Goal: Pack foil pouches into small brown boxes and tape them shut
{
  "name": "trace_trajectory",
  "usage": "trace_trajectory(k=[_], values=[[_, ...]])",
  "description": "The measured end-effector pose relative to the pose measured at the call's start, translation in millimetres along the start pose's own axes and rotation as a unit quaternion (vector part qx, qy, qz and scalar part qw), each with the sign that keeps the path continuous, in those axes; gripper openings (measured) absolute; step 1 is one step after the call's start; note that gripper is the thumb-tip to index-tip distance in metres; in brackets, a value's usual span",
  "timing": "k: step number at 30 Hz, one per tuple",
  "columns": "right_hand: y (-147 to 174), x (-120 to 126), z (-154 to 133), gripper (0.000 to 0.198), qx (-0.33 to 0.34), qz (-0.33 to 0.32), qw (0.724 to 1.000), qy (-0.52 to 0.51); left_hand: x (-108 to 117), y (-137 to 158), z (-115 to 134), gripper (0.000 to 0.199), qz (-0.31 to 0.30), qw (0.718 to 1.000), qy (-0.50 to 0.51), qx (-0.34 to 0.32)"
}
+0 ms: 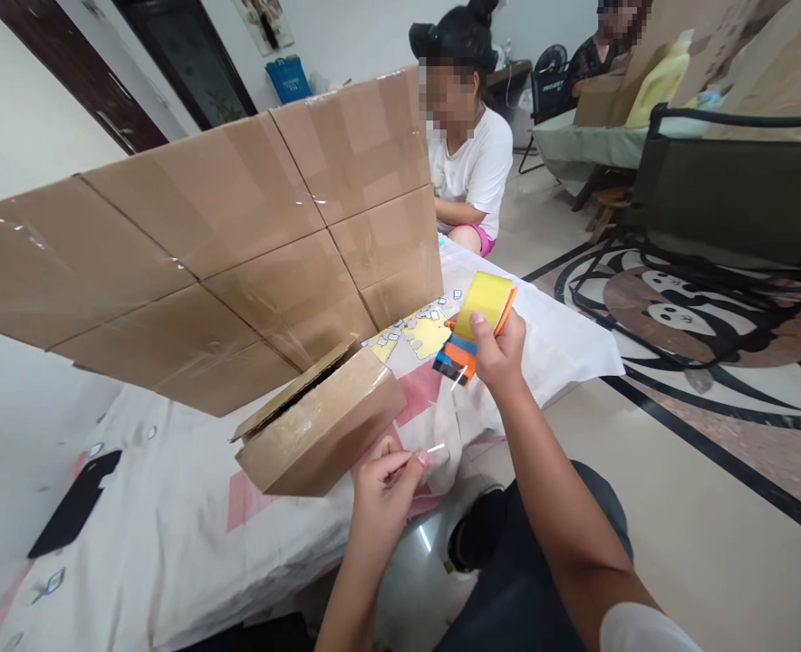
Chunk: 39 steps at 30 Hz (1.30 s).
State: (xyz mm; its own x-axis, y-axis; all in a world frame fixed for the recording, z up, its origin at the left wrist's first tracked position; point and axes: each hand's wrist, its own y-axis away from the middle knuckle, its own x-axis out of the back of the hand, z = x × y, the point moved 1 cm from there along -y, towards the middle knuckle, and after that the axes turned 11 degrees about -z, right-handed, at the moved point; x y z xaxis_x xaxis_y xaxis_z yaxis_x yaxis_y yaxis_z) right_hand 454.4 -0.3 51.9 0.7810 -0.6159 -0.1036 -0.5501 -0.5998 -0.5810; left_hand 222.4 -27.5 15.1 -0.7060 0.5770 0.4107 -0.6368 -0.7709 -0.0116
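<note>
Nearest us, our left hand [383, 480] hangs just off the near edge of the table [169, 543], fingers pressed together, thumb and forefinger pinching a thin, clear sliver [434, 449] that glints and points toward the right; we cannot tell what it is made of. Up and to the right, over the table's right end, our right hand [499, 353] is closed around a stack of coloured sheets [475, 326], yellow on top with orange, blue and black beneath. The stack's long axis runs tilted from lower left to upper right, its lower end dipping toward the left hand, so the sliver lies below and left of the stack, near but apart from it. Just left of the left hand a small cardboard box [319, 426] sits at the near edge, in front of a tall cardboard screen [203, 244]. A black phone [74, 503] lies near the table's left edge.
</note>
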Motion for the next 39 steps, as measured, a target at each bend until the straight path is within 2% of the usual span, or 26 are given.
trace_trajectory(k=[3,6,8,10,13,17,20,24,26,28,30,35,39], values=[[1.4,-12.5,-13.7,0.043,-0.071,0.015,0.994,-0.081,4.0,-1.3,2.4,0.030,-0.020,1.000,-0.009,-0.018],[1.7,-30.4,-27.6,0.046,-0.181,-0.029,0.970,-0.163,6.2,-5.1,5.0,0.027,-0.034,0.998,-0.028,-0.048],[1.7,-37.0,-33.2,0.042,-0.210,-0.038,0.959,-0.186,9.1,-5.9,4.8,0.028,-0.035,0.997,-0.037,-0.053],[2.0,-36.4,-34.4,0.037,-0.203,-0.001,0.961,-0.189,14.4,-4.0,3.8,0.032,-0.032,0.997,-0.052,-0.045],[4.3,-27.1,-31.0,0.033,-0.122,0.058,0.983,-0.126,27.1,2.6,5.2,0.038,-0.034,0.995,-0.081,-0.035],[10.1,-19.4,-24.5,0.033,-0.002,0.034,0.999,-0.016,46.3,9.2,15.8,0.041,-0.072,0.992,-0.095,-0.032],[12.1,-21.7,-22.5,0.032,0.008,0.033,0.999,-0.038,54.3,8.2,21.6,0.042,-0.080,0.992,-0.088,-0.030],[11.2,-25.3,-23.2,0.029,0.003,0.073,0.995,-0.066,54.1,6.1,18.6,0.042,-0.067,0.994,-0.082,-0.018],[11.3,-24.2,-22.4,0.031,0.023,0.062,0.998,-0.014,53.1,7.5,16.2,0.043,-0.070,0.995,-0.067,-0.012],[12.5,-22.2,-20.2,0.032,0.058,0.026,0.996,0.066,53.5,9.5,14.3,0.045,-0.071,0.997,-0.043,-0.004],[14.4,-21.0,-16.3,0.033,0.078,-0.003,0.991,0.105,55.1,10.5,11.5,0.046,-0.069,0.997,-0.018,0.006],[19.9,-28.3,-10.0,0.034,0.008,0.015,1.000,0.013,56.6,4.8,-8.7,0.048,-0.072,0.997,-0.009,0.029],[21.5,-40.1,-19.6,0.031,-0.038,0.037,0.993,-0.105,50.6,-0.5,-28.6,0.049,-0.049,0.998,-0.020,0.033]])
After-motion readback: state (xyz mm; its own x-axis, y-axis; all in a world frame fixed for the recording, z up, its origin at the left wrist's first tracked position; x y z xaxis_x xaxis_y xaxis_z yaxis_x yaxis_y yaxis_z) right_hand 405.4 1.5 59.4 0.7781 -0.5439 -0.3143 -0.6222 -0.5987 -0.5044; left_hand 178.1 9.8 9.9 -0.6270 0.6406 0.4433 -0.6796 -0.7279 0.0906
